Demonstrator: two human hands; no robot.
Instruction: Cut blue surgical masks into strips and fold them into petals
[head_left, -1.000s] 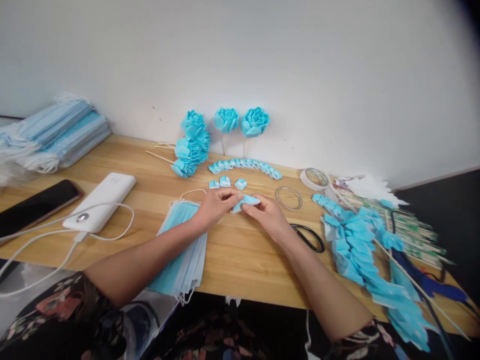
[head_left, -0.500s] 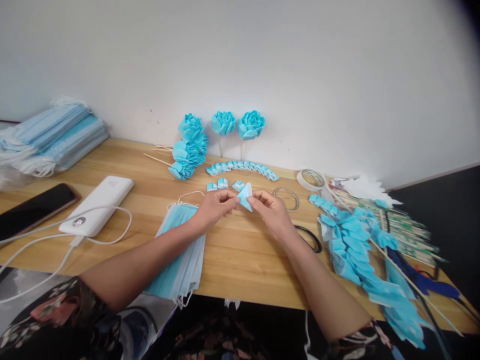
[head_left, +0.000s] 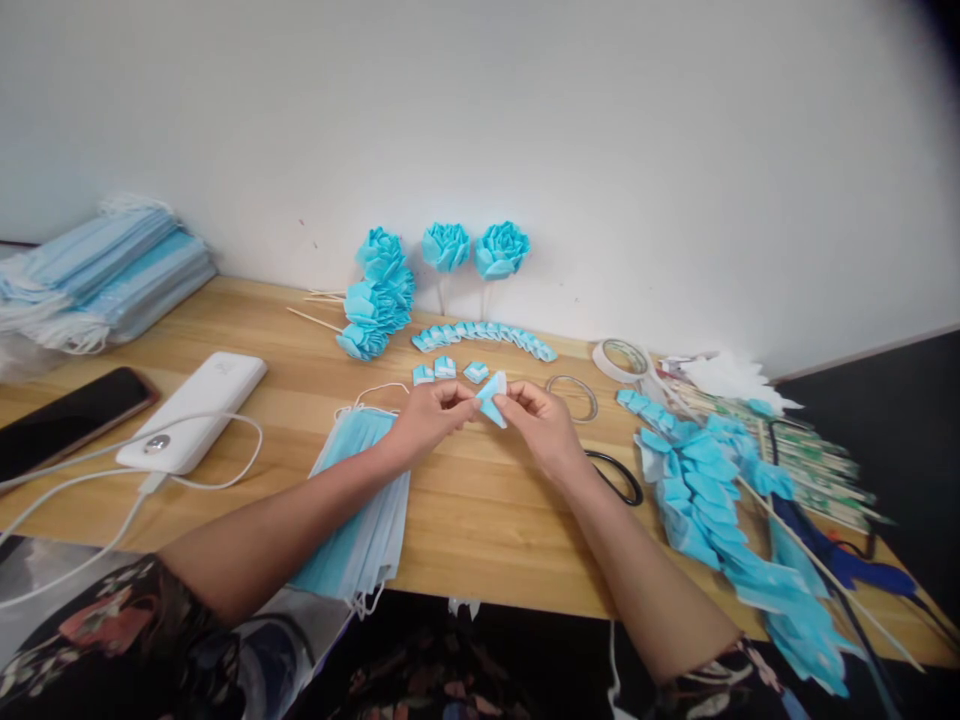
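Observation:
My left hand and my right hand meet over the middle of the wooden table. Both pinch a small folded piece of blue mask fabric, held tilted just above the tabletop. Under my left forearm lies a stack of flat blue face masks at the table's front edge. Three small folded blue pieces lie just beyond my fingers. Behind them a curved row of several folded pieces is laid out.
Blue fabric roses on sticks lean against the wall. Scissors, a wire ring and a tape roll lie to the right, beside cut blue strips. At left: power bank, phone, mask stack.
The folded blue piece has been lifted off the table and turned upright between both hands' fingertips. The hands stay in the same spot.

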